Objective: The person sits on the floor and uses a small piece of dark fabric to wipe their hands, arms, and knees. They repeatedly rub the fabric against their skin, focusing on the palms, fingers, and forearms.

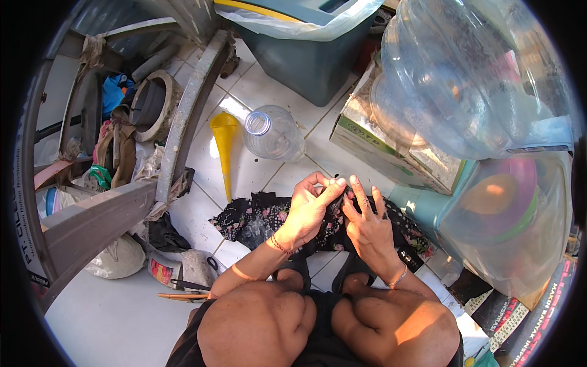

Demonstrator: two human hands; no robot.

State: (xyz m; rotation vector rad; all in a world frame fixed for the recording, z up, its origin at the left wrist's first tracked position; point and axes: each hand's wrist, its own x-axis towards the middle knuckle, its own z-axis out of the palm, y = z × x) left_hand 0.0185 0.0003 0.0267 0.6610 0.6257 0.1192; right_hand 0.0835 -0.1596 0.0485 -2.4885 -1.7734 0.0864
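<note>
Crouched over a black floral cloth [257, 219] stretched leftward across the white tiles just below a yellow funnel [224, 148], the left hand [309, 211] and right hand [365, 221] both pinch its right end.

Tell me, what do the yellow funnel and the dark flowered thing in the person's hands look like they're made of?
The yellow funnel looks like smooth moulded plastic, evenly coloured with a slight sheen. The flowered piece held by the left hand and right hand seems thin woven cloth: it folds and crumples limply.
</note>
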